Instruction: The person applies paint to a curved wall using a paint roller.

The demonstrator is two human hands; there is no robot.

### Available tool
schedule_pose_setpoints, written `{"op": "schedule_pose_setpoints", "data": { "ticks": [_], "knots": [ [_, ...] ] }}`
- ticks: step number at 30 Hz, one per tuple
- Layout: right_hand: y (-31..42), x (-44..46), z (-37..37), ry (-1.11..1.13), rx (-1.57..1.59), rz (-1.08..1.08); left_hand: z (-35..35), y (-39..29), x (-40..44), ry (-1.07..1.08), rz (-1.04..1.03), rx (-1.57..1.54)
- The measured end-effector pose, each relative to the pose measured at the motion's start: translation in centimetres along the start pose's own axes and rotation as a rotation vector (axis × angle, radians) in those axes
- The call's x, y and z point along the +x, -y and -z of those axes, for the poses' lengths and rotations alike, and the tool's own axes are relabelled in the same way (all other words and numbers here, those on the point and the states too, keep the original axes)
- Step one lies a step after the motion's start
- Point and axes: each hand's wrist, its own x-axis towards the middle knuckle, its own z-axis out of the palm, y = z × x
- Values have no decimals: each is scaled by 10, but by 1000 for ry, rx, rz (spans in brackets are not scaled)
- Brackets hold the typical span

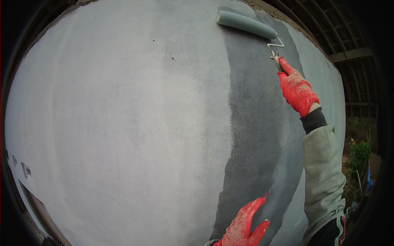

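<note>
In a red glove, my right hand point(297, 90) is wrapped round the handle of a paint roller point(247, 24), arm stretched up. The roller's pale blue-green sleeve lies against the upper part of the wall point(123, 115), tilted slightly down to the right. Below the roller runs a dark, wet-looking grey band point(254, 123) with a ragged left edge. My left hand point(244, 225), also in a red glove, is low in front of the band, thumb and fingers apart, holding nothing. Whether it touches the wall I cannot tell.
Lighter grey wall surface lies on both sides of the band. Roof beams point(353, 54) show at the upper right. Green plants point(360, 153) and a blue object point(369, 179) are beyond the wall's right edge. Small openings point(26, 170) sit at the lower left.
</note>
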Motion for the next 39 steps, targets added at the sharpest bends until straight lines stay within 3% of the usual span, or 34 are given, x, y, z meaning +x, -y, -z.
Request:
{"op": "schedule_pose_setpoints", "data": {
  "ticks": [3,6,8,12,14,18,22,24,25,28,30,31,32,34,39],
  "knots": [
    [15,83,-6,-60,13,78,7,7,4,2,16,2],
    [9,177,-14,77,2,262,14,16,12,-12,41,24],
    [31,171,-7,81,73,155,15,31,15,25,136,-120],
    [59,133,9,72,163,-15,16,32,16,-7,83,-155],
    [29,106,2,0,-19,74,21,21,16,-11,21,64],
    [15,113,7,-44,-70,129,17,23,16,44,1,13],
    [49,173,12,64,178,71,14,18,26,50,2,17],
    [51,181,5,-37,83,67,13,17,28,43,4,24],
    [33,188,-2,-66,-158,266,13,17,29,42,7,27],
    [47,99,4,50,72,-23,13,16,24,46,13,12],
    [2,102,-10,4,71,56,13,12,23,57,14,11],
    [21,64,3,23,118,21,13,10,22,65,12,19],
    [20,64,7,24,119,20,13,7,21,82,12,35],
    [13,70,17,56,527,-90,13,4,20,81,0,39],
    [15,120,36,51,647,-83,13,4,24,70,-17,64]
  ]
}}
